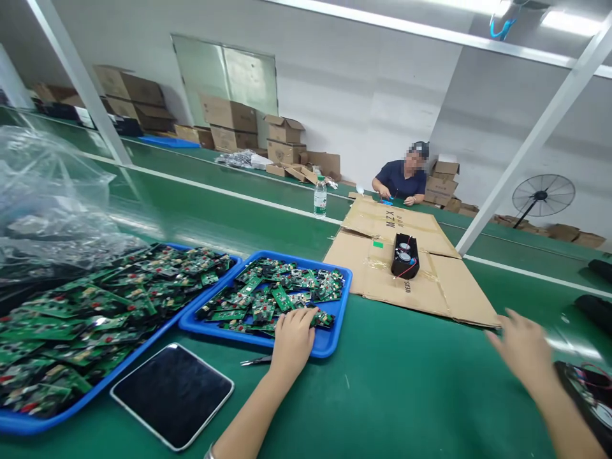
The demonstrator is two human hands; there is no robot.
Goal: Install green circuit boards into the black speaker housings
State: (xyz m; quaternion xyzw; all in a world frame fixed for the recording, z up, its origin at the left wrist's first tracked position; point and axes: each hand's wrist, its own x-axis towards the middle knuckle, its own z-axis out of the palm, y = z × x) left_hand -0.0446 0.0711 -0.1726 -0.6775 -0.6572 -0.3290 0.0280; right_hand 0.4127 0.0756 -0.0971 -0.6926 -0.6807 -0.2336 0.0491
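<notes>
My left hand (295,331) reaches over the front rim of a blue tray (345,306) holding many green circuit boards (282,298). Its fingers are bent together down among the boards; the tips are hidden, and I cannot make out what they hold. Blurred by motion, my right hand (521,347) is in the air at the near right corner of a flattened cardboard sheet (459,287), fingers apart and nothing in them. Close to my right forearm lies a black speaker housing (590,389) with wires, partly cut off by the frame edge.
A larger blue tray (102,394) of circuit boards stands at left, near clear plastic bags (52,197). In front lie a dark tablet (174,395) and tweezers (257,361). A second speaker box (404,256) sits on the cardboard, near a water bottle (320,197). Opposite, a person (404,182) works.
</notes>
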